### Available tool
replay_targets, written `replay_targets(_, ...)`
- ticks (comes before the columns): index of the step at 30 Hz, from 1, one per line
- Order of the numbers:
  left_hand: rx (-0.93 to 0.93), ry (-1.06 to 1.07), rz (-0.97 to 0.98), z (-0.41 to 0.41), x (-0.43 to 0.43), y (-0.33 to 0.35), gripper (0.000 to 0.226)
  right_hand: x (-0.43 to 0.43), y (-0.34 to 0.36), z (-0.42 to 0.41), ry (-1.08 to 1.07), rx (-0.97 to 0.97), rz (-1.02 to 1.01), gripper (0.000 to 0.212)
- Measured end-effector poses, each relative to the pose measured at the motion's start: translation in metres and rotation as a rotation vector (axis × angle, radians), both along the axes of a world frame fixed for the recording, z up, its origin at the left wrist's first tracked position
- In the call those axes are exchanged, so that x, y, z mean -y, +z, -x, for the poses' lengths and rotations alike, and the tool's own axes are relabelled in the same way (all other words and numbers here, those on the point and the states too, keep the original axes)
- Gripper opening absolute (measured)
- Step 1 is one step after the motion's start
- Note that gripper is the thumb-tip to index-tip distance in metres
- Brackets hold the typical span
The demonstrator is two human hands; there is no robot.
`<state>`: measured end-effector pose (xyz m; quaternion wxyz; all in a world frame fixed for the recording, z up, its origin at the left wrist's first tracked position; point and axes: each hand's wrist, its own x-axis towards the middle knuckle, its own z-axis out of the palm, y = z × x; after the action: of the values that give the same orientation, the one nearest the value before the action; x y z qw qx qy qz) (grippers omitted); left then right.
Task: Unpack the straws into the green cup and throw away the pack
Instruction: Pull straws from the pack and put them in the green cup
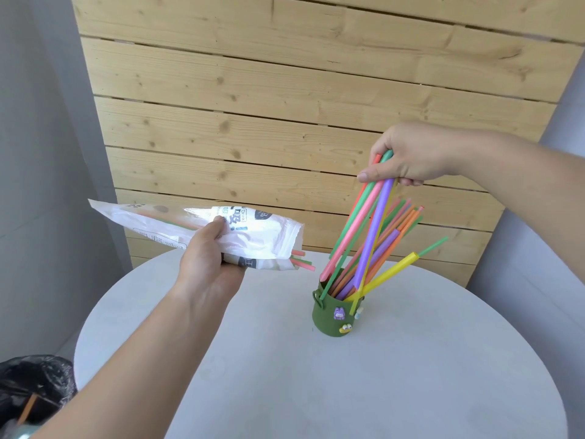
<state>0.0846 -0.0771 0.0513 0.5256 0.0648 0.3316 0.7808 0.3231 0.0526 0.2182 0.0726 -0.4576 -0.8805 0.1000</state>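
The bin [34,384] sits far left. My left hand [209,261] clasps the pack [158,223], long axis near level, mouth facing right toward the green cup [332,315]. A few straws [302,264] apparently remain inside. Above the cup, my right hand [411,156] pinches a straw bundle [378,217] by its tops, lower ends in the cup.
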Motion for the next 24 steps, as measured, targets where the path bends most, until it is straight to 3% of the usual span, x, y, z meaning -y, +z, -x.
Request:
replay_targets(14, 0.007, -0.017, -0.027, 0.001, -0.002, -0.002, 0.024, -0.038, -0.001, 0.008, -0.061, -0.003, 0.086, 0.037)
replay_targets(24, 0.02, -0.019, 0.006, 0.0, -0.003, -0.004, 0.015, -0.058, -0.005, 0.012, -0.055, -0.023, 0.122, 0.036)
